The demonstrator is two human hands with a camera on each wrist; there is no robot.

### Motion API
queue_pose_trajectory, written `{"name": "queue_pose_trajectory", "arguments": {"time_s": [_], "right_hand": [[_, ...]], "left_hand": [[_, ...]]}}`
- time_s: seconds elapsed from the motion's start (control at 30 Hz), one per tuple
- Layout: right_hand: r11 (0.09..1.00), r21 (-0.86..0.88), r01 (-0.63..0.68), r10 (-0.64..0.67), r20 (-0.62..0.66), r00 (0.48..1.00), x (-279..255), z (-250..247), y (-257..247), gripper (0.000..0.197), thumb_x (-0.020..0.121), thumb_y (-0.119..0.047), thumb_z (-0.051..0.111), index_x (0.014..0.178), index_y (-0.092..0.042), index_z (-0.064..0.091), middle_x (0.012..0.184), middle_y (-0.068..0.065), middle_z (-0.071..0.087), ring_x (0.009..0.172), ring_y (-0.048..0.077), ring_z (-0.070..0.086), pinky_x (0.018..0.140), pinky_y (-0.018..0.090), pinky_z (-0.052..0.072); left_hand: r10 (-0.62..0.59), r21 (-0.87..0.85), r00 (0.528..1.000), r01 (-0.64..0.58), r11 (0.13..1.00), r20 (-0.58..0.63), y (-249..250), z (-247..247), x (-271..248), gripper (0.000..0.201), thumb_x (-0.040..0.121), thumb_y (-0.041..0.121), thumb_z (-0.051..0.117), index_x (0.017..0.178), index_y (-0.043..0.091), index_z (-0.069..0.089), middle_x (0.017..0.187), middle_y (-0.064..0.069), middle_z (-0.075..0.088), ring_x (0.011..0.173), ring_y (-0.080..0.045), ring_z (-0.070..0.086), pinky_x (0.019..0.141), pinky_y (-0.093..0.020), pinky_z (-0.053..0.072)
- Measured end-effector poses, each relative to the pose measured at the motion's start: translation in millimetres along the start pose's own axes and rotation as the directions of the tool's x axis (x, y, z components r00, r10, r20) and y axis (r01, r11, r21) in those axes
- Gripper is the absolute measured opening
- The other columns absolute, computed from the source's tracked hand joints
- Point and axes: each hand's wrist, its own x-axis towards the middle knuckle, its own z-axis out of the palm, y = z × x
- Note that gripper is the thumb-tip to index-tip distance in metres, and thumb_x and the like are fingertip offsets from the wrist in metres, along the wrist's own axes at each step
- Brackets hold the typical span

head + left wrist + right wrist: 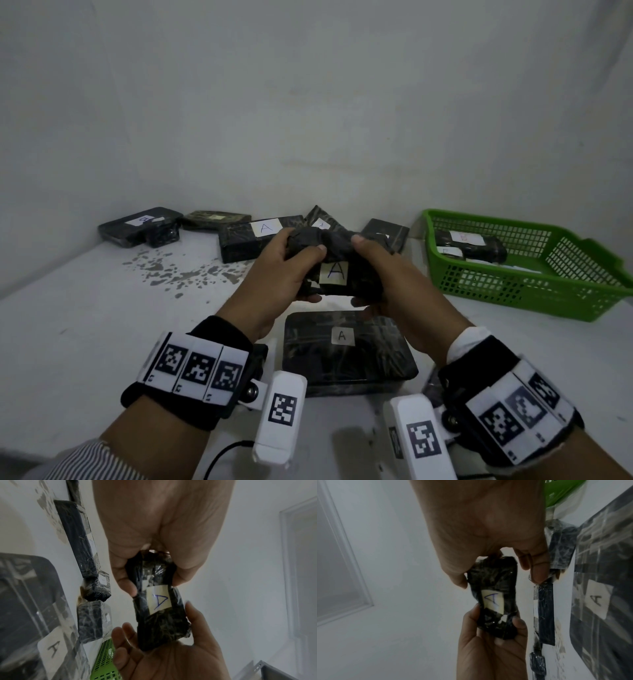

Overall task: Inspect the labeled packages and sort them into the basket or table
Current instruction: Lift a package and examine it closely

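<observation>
Both grips, left hand (274,270) and right hand (387,274), hold the A-labeled package (337,270) above the surface (85,325). The green basket (534,291), far right, contains some packages; several unsorted packages (260,236) remain at the far edge.

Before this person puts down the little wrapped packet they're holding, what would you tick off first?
1. Held firmly: ok. The left hand and right hand each grip an end of the small black package.
2. Label readable: ok. Its white label shows a handwritten A.
3. Where A parcels go: appears ok. The large package marked A lies on the table.
4. Basket contents: cannot tell for certain. A package in the green basket has a faint label, possibly a B.
5. Wrapping intact: cannot tell; it looks crumpled near the fingers.
</observation>
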Motion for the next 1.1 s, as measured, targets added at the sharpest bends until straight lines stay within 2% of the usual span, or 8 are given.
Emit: {"name": "queue_pose_trajectory", "arguments": {"time_s": [0.13,0.27,0.5,0.63,0.73,0.83,0.97,1.1], "right_hand": [[1.0,0.008,-0.002,0.003,-0.071,0.997,3,1,0,0.013,0.098,-0.031,0.064,0.098,-0.02,0.071,0.09,0.01,0.075,0.073,0.025,0.066,0.064,0.038,0.052],[0.998,0.024,0.063,-0.059,-0.137,0.989,5,-3,4,0.007,0.097,-0.019,0.065,0.098,-0.016,0.072,0.085,0.007,0.075,0.074,0.027,0.066,0.06,0.037,0.05],[0.996,-0.008,0.085,-0.085,-0.109,0.99,8,-2,4,0.021,0.094,-0.013,0.07,0.11,-0.025,0.064,0.108,0.003,0.073,0.099,0.025,0.07,0.081,0.039,0.053],[0.996,0.005,0.084,-0.084,-0.066,0.994,7,-3,2,0.029,0.09,-0.008,0.075,0.116,-0.014,0.064,0.11,0.008,0.073,0.1,0.025,0.073,0.088,0.039,0.06],[0.992,-0.003,0.13,-0.129,-0.057,0.99,5,-4,3,0.025,0.088,0.001,0.074,0.108,-0.012,0.064,0.103,0.011,0.072,0.085,0.02,0.073,0.073,0.029,0.061],[0.972,-0.121,0.2,-0.207,-0.048,0.977,4,-3,7,0.021,0.089,-0.001,0.074,0.105,-0.01,0.064,0.096,0.01,0.071,0.077,0.01,0.068,0.066,0.019,0.054],[0.934,-0.235,0.268,-0.281,-0.022,0.96,6,-4,10,0.024,0.088,0.0,0.076,0.105,-0.011,0.063,0.1,0.011,0.072,0.095,0.026,0.07,0.085,0.04,0.062],[0.9,-0.316,0.301,-0.316,0.003,0.949,6,-2,10,0.038,0.081,-0.013,0.078,0.108,-0.034,0.061,0.116,0.01,0.066,0.104,0.025,0.067,0.096,0.05,0.057]], "left_hand": [[0.023,0.02,1.0,-0.023,1.0,0.005,-2,3,-1,0.014,0.099,0.026,0.059,0.111,0.033,0.061,0.107,-0.002,0.072,0.101,-0.025,0.071,0.084,-0.047,0.061],[-0.111,-0.032,0.993,0.112,0.993,0.03,-1,2,0,0.025,0.099,0.043,0.057,0.118,0.028,0.065,0.113,0.002,0.073,0.103,-0.021,0.073,0.088,-0.045,0.062],[0.001,-0.052,1.0,-0.002,0.999,-0.018,-12,-2,2,0.014,0.1,0.012,0.06,0.111,0.018,0.065,0.112,-0.009,0.072,0.104,-0.022,0.072,0.084,-0.032,0.061],[0.128,0.002,0.992,-0.128,0.992,-0.009,-12,-5,0,0.029,0.098,0.002,0.059,0.122,0.019,0.058,0.117,-0.006,0.069,0.108,-0.019,0.069,0.084,-0.025,0.059],[0.176,0.079,0.983,-0.179,0.981,0.048,-9,-11,-1,0.044,0.096,0.002,0.061,0.133,0.024,0.054,0.117,-0.004,0.069,0.106,-0.019,0.069,0.08,-0.024,0.059],[0.193,0.232,0.974,-0.215,0.949,0.116,-5,-12,-4,0.038,0.095,0.006,0.064,0.128,0.025,0.059,0.118,-0.001,0.068,0.103,-0.015,0.068,0.085,-0.027,0.06],[0.04,0.088,0.999,-0.04,0.995,0.0,-5,-3,-5,0.029,0.1,0.031,0.059,0.128,0.027,0.056,0.121,0.001,0.064,0.105,-0.016,0.068,0.087,-0.04,0.063],[-0.085,-0.022,0.993,0.084,0.996,-0.085,-9,-3,3,0.023,0.098,0.021,0.064,0.118,0.011,0.062,0.117,-0.015,0.069,0.096,-0.023,0.072,0.077,-0.033,0.063]]}}
